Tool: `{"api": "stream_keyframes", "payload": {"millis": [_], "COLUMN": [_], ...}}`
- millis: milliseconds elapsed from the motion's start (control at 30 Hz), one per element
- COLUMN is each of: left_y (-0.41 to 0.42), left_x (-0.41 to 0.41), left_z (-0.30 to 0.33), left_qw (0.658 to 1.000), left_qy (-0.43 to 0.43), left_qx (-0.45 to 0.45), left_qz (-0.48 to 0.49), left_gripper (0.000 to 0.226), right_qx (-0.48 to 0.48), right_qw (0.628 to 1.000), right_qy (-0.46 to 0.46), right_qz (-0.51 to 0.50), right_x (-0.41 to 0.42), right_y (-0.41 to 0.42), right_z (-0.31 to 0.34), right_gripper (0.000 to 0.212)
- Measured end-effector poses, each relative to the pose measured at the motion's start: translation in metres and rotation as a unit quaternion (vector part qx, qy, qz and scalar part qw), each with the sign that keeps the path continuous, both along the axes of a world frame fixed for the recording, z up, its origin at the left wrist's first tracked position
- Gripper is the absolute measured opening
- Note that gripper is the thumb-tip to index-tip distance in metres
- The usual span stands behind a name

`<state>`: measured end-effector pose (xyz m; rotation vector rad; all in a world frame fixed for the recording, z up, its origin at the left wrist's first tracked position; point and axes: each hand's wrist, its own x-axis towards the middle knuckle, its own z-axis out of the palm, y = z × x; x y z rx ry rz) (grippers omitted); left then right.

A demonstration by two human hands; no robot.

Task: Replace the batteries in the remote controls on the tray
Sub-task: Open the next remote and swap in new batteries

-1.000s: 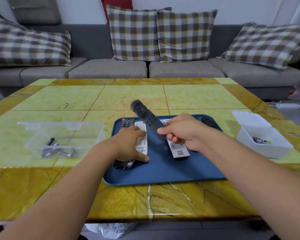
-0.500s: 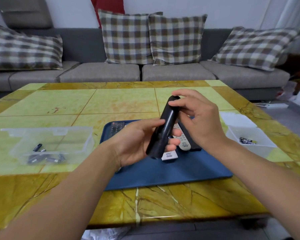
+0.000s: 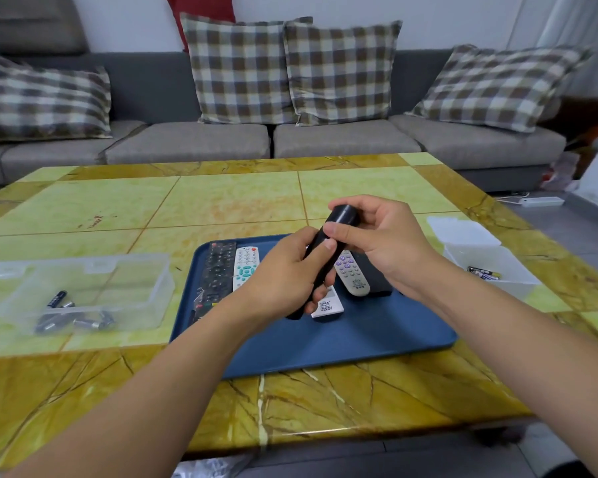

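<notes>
A grey sofa (image 3: 187,150) is set along a white wall (image 3: 428,15) behind the desk (image 3: 221,198), whose top is tiled in pale green marble and bordered in veined yellow-brown. Four brown-and-cream checked cushions are propped on the sofa: one at the left end (image 3: 42,101), two side by side in the middle (image 3: 242,70) (image 3: 340,70), one at the right end (image 3: 494,86). A red cloth (image 3: 204,12) is seen behind the middle cushions. A grey tiled floor (image 3: 567,229) is visible at the right, where a white power strip (image 3: 541,201) is laid. The room is evenly lit
</notes>
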<state>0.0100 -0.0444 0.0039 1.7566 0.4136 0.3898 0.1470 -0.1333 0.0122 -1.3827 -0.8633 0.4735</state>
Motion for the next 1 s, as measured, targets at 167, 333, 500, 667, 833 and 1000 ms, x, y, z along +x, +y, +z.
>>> {"api": "stream_keyframes", "payload": {"millis": [167, 333, 500, 667, 833, 1000], "left_y": [0.002, -0.001, 0.009, 0.013, 0.013, 0.015], "left_x": [0.005, 0.008, 0.005, -0.002, -0.004, -0.002], "left_z": [-0.004, -0.008, -0.004, -0.003, -0.002, -0.006], "left_qw": [0.999, 0.997, 0.988, 0.980, 0.977, 0.981], "left_qy": [-0.001, 0.023, 0.060, 0.032, 0.014, 0.019], "left_qx": [0.010, -0.031, -0.104, -0.179, -0.206, -0.185], "left_qz": [0.035, 0.067, 0.102, 0.082, 0.062, 0.055], "left_gripper": [0.024, 0.032, 0.050, 0.034, 0.026, 0.022], "right_qx": [-0.029, -0.050, 0.004, -0.163, -0.240, -0.346], "right_qw": [0.995, 0.990, 0.988, 0.949, 0.943, 0.886], "right_qy": [-0.082, -0.095, 0.135, 0.227, 0.141, -0.204], "right_qz": [-0.055, -0.095, -0.080, -0.143, -0.181, -0.234], "right_x": [0.001, 0.001, 0.024, 0.055, 0.058, 0.055], "right_y": [0.003, 0.001, -0.003, -0.009, -0.005, -0.005], "right_z": [0.000, 0.004, 0.011, -0.023, -0.033, -0.038], "right_gripper": [0.033, 0.024, 0.011, 0.032, 0.032, 0.032]}}
